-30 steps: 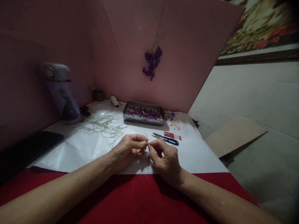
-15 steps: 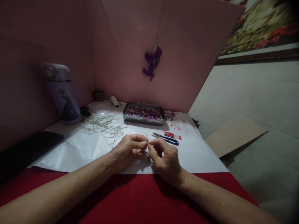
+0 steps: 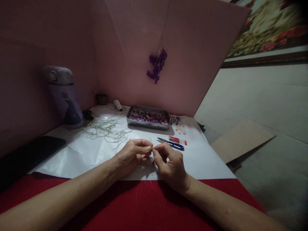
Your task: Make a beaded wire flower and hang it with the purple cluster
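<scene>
The left hand and right hand are pinching a tiny piece, too small to identify, between their fingertips; a red bead is showing just beneath. Slackening fingers could be risking a drop onto the white paper.

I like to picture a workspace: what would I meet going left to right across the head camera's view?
Purple bottle → small dark pot → white spool → metal tray of beads → brown board. I left out things whose places overlap.
</scene>
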Motion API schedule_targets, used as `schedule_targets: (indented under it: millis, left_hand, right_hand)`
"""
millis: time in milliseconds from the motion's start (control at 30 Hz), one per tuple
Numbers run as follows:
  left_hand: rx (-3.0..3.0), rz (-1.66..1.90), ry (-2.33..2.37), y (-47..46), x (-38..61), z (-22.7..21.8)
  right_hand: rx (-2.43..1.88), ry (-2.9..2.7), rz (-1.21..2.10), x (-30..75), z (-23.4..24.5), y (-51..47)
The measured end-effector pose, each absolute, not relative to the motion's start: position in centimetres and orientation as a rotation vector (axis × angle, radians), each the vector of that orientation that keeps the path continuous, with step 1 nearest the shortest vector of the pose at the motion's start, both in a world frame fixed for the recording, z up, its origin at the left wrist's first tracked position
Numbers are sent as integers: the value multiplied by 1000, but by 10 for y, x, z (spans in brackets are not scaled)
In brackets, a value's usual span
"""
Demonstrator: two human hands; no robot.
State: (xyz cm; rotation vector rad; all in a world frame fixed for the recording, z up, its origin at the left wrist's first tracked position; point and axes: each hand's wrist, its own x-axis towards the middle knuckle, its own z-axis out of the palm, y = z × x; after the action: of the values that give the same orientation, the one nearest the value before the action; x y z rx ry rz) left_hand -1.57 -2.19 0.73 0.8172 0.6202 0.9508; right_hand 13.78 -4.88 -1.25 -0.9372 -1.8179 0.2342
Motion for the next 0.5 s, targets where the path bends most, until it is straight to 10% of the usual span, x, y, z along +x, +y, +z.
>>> schedule_targets:
  millis: [500]
  left_hand:
    - [823, 939, 608, -23, -16, 6]
  right_hand:
    - [-944, -1820, 254, 139, -14, -47]
